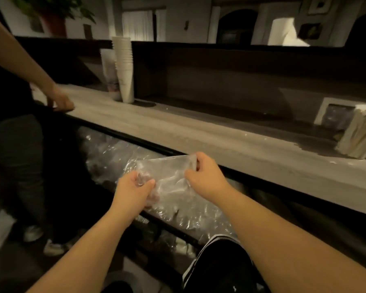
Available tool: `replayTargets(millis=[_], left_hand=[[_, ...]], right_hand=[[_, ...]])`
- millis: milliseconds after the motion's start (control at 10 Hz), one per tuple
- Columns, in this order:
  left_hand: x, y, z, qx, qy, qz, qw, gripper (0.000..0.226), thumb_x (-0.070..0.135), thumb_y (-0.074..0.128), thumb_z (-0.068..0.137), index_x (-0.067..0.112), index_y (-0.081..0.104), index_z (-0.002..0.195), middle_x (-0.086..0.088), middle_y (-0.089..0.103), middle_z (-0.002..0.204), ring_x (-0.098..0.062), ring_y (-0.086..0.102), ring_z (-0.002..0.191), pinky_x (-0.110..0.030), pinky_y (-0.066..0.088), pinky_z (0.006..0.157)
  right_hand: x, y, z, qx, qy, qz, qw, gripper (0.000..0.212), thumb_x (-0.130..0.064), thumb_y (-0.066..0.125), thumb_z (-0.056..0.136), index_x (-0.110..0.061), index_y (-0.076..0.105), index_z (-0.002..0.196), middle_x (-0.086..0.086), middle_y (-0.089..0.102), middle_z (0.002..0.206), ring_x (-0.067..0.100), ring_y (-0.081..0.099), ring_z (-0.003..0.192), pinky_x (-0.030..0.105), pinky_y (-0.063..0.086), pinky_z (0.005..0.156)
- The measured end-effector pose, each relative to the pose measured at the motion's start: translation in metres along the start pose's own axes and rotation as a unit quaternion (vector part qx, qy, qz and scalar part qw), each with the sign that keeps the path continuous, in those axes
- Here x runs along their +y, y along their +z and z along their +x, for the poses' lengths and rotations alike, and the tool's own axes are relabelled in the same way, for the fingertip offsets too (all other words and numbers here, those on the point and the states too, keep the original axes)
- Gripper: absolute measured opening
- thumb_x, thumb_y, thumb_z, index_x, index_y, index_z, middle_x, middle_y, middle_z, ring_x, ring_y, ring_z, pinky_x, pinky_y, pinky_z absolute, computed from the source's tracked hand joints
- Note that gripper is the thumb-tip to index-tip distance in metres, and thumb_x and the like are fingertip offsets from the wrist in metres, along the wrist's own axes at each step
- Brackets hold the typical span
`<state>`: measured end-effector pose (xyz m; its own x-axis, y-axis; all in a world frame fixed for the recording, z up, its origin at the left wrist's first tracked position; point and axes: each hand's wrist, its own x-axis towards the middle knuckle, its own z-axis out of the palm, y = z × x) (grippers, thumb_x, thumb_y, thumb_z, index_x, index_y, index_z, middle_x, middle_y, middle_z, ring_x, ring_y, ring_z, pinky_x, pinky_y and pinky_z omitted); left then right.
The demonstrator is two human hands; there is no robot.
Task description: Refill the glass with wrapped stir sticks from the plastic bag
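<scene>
both hands work below the near edge of the bench [178, 127], at the shelf underneath it. the left hand [133, 190] has its fingers curled into the crumpled left side of a clear plastic bag [169, 182], gripping it. the right hand [203, 173] pinches the bag's upper right corner between thumb and fingers and holds that edge up, just under the bench's front lip. the bag is stretched between the two hands; what is inside it is too blurred to tell. more crinkled clear plastic [106, 153] lies on the shelf to the left and below the bag.

toward the right end of the bench stands a glass [355, 134] packed with pale wrapped stir sticks, upright and leaning a little, well apart from the bag. at the far edge near the left end is a tall stack of white paper cups [124, 68], with a second, sleeved stack just beside it. another person's hand [60, 100] rests on the bench's left end.
</scene>
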<state>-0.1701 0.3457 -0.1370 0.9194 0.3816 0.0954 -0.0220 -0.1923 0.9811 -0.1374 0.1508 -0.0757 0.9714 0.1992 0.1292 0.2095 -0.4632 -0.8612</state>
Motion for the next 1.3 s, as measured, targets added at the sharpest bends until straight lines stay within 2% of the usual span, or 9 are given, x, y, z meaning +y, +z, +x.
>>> replayTargets(millis=[200,300,500,600,700,1000,1100,1200,1300], left_hand=[[-0.108,-0.043,-0.019,0.089,-0.087,0.079,0.989,0.021,0.019,0.064,0.095,0.006,0.059,0.079,-0.01,0.064,0.072,-0.018,0.06,0.058,-0.018,0.043,0.039],[-0.157,-0.053,-0.031,0.109,-0.13,0.073,0.983,0.03,0.017,0.063,0.095,0.016,0.052,0.068,-0.003,0.057,0.063,-0.016,0.057,0.056,-0.02,0.043,0.046],[-0.237,-0.071,-0.05,0.144,-0.235,0.081,0.958,0.019,0.013,0.061,0.093,0.006,0.055,0.077,-0.006,0.06,0.072,-0.017,0.057,0.063,-0.029,0.046,0.055],[-0.271,-0.078,-0.069,0.197,-0.299,0.133,0.924,0.01,0.014,0.055,0.089,0.012,0.051,0.08,-0.002,0.057,0.077,-0.018,0.054,0.068,-0.031,0.041,0.059],[-0.302,-0.084,-0.09,0.213,-0.362,0.2,0.885,0.002,0.013,0.05,0.09,0.014,0.048,0.089,-0.008,0.056,0.09,-0.029,0.056,0.079,-0.04,0.046,0.072],[-0.347,-0.065,-0.093,0.117,-0.383,0.24,0.884,0.017,0.002,0.046,0.092,0.01,0.059,0.084,-0.023,0.058,0.107,-0.021,0.052,0.065,-0.035,0.04,0.065],[-0.357,-0.058,-0.089,0.067,-0.397,0.225,0.887,0.028,0.003,0.052,0.092,0.0,0.069,0.114,-0.024,0.054,0.131,-0.032,0.063,0.092,-0.039,0.05,0.086],[-0.358,-0.051,-0.089,0.025,-0.372,0.255,0.892,0.044,0.016,0.055,0.094,0.001,0.059,0.135,-0.022,0.038,0.156,-0.04,0.033,0.143,-0.045,0.023,0.12],[-0.339,-0.045,-0.077,0.057,-0.305,0.211,0.927,0.046,0.022,0.054,0.098,0.004,0.055,0.141,-0.016,0.036,0.16,-0.032,0.023,0.15,-0.041,0.015,0.122]], right_hand=[[0.039,0.116,0.007,-0.114,0.013,-0.07,0.991,0.014,-0.013,0.061,0.088,-0.004,0.051,0.091,0.007,0.051,0.081,0.018,0.048,0.069,0.037,0.041,0.06],[0.069,0.157,0.01,-0.171,0.058,-0.076,0.981,0.023,-0.014,0.061,0.088,0.002,0.054,0.103,0.015,0.057,0.088,0.024,0.054,0.076,0.05,0.052,0.072],[0.122,0.226,0.011,-0.297,0.097,-0.129,0.941,0.023,-0.018,0.059,0.086,-0.014,0.056,0.109,0.015,0.066,0.103,0.032,0.066,0.094,0.046,0.056,0.079],[0.144,0.255,0.008,-0.407,0.083,-0.219,0.883,0.031,-0.024,0.061,0.089,-0.019,0.049,0.118,0.006,0.064,0.1,0.026,0.064,0.089,0.041,0.056,0.075],[0.163,0.279,0.004,-0.493,0.056,-0.347,0.796,0.063,-0.03,0.062,0.092,-0.014,0.031,0.144,0.013,0.061,0.114,0.031,0.063,0.092,0.05,0.056,0.082],[0.192,0.312,-0.001,-0.517,0.095,-0.35,0.775,0.057,-0.027,0.058,0.097,-0.013,0.035,0.147,0.015,0.058,0.129,0.033,0.06,0.107,0.048,0.053,0.091],[0.197,0.311,-0.006,-0.53,0.1,-0.349,0.766,0.052,-0.024,0.056,0.097,-0.014,0.04,0.145,0.014,0.059,0.129,0.032,0.06,0.108,0.046,0.052,0.093],[0.199,0.308,-0.005,-0.528,0.101,-0.346,0.769,0.05,-0.024,0.058,0.096,-0.015,0.043,0.143,0.013,0.058,0.132,0.031,0.059,0.11,0.039,0.049,0.086],[0.197,0.299,0.006,-0.485,0.097,-0.321,0.808,0.052,-0.024,0.059,0.096,-0.016,0.043,0.144,0.012,0.061,0.127,0.028,0.06,0.104,0.038,0.048,0.082]])
